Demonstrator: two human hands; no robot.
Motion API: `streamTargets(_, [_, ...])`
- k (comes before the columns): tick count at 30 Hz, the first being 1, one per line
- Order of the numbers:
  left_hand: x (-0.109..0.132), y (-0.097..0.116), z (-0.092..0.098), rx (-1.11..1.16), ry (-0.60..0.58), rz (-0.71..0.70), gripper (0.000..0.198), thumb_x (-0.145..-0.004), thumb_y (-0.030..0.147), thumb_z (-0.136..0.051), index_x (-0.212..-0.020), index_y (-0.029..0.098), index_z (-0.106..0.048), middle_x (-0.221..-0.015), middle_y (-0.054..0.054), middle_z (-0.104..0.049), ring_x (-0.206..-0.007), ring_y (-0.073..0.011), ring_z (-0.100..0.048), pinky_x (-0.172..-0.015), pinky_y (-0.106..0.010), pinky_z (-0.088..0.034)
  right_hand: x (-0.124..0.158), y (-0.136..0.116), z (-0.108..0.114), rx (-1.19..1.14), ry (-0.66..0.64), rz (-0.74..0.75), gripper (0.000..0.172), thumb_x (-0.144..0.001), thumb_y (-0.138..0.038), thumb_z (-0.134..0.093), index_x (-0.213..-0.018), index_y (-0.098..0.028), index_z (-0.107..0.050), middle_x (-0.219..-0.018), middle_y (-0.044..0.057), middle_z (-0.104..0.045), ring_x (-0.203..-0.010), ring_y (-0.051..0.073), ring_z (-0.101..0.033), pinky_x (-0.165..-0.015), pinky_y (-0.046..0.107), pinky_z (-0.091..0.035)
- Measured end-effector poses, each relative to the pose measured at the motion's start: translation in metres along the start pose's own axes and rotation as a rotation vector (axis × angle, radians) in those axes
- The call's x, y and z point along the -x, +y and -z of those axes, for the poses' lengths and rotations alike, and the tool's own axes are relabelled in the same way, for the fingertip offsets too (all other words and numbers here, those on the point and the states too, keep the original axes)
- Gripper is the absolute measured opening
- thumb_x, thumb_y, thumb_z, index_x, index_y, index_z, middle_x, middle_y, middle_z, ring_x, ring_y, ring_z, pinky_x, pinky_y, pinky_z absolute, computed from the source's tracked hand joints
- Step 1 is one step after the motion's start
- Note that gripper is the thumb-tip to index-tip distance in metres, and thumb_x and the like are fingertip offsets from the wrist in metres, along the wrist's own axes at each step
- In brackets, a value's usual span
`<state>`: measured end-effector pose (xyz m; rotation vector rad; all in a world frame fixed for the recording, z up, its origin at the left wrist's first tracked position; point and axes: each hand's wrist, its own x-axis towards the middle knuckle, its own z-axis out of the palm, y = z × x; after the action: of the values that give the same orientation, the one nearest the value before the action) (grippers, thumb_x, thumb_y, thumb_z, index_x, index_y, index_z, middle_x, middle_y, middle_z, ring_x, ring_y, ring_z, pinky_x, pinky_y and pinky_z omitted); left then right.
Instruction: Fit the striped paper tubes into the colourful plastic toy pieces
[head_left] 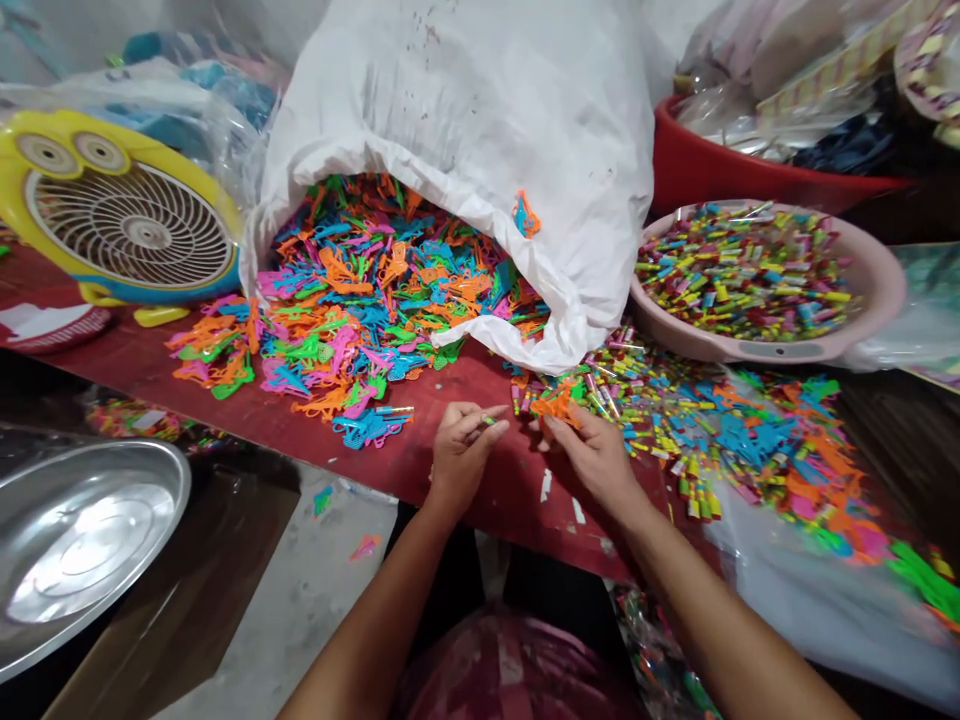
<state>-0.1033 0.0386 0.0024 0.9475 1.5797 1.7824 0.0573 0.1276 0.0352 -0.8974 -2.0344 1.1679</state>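
Observation:
Over the red table, my left hand is closed in a pinch, thumb against fingers. A small greenish bit shows between them, too little to name. My right hand is closed on an orange plastic toy piece, held at the fingertips beside a heap of small shiny wrapped tubes. To the left of my hands, a heap of colourful plastic toy pieces spills from the mouth of a large white sack. A few blue pieces lie near my left hand.
A pink basin full of wrapped tubes stands at the right, before a red tub. More toy pieces lie at the right edge. A yellow fan stands at the left, above a metal basin.

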Motion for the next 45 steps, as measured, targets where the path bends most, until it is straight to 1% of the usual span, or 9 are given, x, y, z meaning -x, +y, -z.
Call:
streamTargets(3, [-0.001,0.002,-0.001,-0.042,-0.012,-0.011,0.023,-0.082,0.033,-0.069,-0.102,0.025,-0.077,-0.075,0.000,-0.060,-0.071,-0.0142,-0.054,-0.073,-0.027,-0.047,0.008,-0.006,-0.014,-0.275,0.027,-0.207,0.032,-0.091,-0.048,-0.058,-0.092,-0.018,-0.069,-0.077,0.005,-0.070,-0.059,0.014,-0.061,-0.055,0.025,-0.048])
streamTargets(5, [0.001,0.005,-0.003,0.045,-0.049,0.033,0.025,-0.082,0.034,-0.069,-0.103,0.023,-0.076,-0.077,-0.001,-0.065,-0.072,-0.0146,-0.056,-0.072,-0.027,-0.046,0.011,-0.006,-0.022,-0.338,0.050,-0.247,0.032,-0.089,-0.050,-0.061,-0.092,-0.018,-0.068,-0.081,0.005,-0.070,-0.061,0.014,-0.060,-0.053,0.024,-0.047])
streamTargets(11, [0.008,0.007,-0.009,0.289,-0.136,0.141,0.033,-0.090,0.042,-0.059,-0.109,0.017,-0.069,-0.079,-0.003,-0.069,-0.065,-0.0114,-0.056,-0.067,-0.023,-0.046,0.012,0.000,-0.030,-0.292,0.091,-0.232,0.030,-0.087,-0.050,-0.063,-0.088,-0.021,-0.066,-0.073,0.002,-0.064,-0.061,0.016,-0.057,-0.054,0.026,-0.048])
streamTargets(15, [0.008,0.001,-0.013,0.413,-0.165,0.200,0.046,-0.083,0.038,-0.069,-0.123,0.018,-0.059,-0.085,-0.002,-0.071,-0.072,-0.0117,-0.062,-0.073,-0.024,-0.048,0.011,-0.004,-0.028,-0.284,0.053,-0.210,0.026,-0.087,-0.047,-0.063,-0.091,-0.021,-0.066,-0.075,0.001,-0.063,-0.061,0.014,-0.057,-0.055,0.025,-0.048])
streamTargets(18, [0.006,-0.006,-0.015,0.452,-0.197,0.218,0.038,-0.077,0.035,-0.075,-0.109,0.017,-0.064,-0.088,-0.002,-0.071,-0.079,-0.0137,-0.064,-0.075,-0.025,-0.049,0.011,-0.007,-0.026,-0.258,0.032,-0.179,0.024,-0.088,-0.045,-0.063,-0.091,-0.021,-0.066,-0.075,0.000,-0.061,-0.061,0.013,-0.057,-0.056,0.024,-0.047])
streamTargets(21, [0.007,-0.012,-0.016,0.406,-0.131,0.196,0.026,-0.076,0.033,-0.076,-0.094,0.018,-0.065,-0.082,0.000,-0.069,-0.074,-0.0129,-0.063,-0.072,-0.024,-0.048,0.011,-0.008,-0.024,-0.197,0.040,-0.145,0.024,-0.089,-0.044,-0.062,-0.088,-0.020,-0.066,-0.076,0.001,-0.061,-0.062,0.014,-0.056,-0.056,0.024,-0.047])
streamTargets(31, [0.008,-0.015,-0.012,-0.003,-0.077,-0.118,0.019,-0.086,0.032,-0.066,-0.100,0.021,-0.073,-0.082,-0.002,-0.066,-0.073,-0.0148,-0.057,-0.069,-0.026,-0.044,0.013,-0.016,-0.013,-0.036,0.046,-0.008,0.021,-0.093,-0.039,-0.058,-0.094,-0.020,-0.067,-0.084,0.002,-0.064,-0.069,0.015,-0.056,-0.064,0.026,-0.046])
streamTargets(38, [0.007,-0.021,-0.012,-0.153,-0.097,-0.374,0.020,-0.092,0.028,-0.060,-0.109,0.022,-0.069,-0.094,-0.004,-0.072,-0.087,-0.0188,-0.062,-0.083,-0.034,-0.046,0.014,-0.014,-0.006,-0.045,0.023,0.013,0.020,-0.094,-0.038,-0.057,-0.096,-0.019,-0.065,-0.083,0.002,-0.064,-0.069,0.015,-0.056,-0.063,0.025,-0.045])
streamTargets(45, [0.011,-0.022,-0.015,-0.150,-0.147,-0.365,0.023,-0.095,0.025,-0.055,-0.115,0.023,-0.066,-0.100,-0.005,-0.071,-0.094,-0.0185,-0.064,-0.082,-0.030,-0.048,0.019,-0.016,-0.003,0.154,0.044,0.106,0.017,-0.096,-0.034,-0.054,-0.095,-0.020,-0.065,-0.084,0.003,-0.062,-0.074,0.017,-0.056,-0.069,0.028,-0.043])
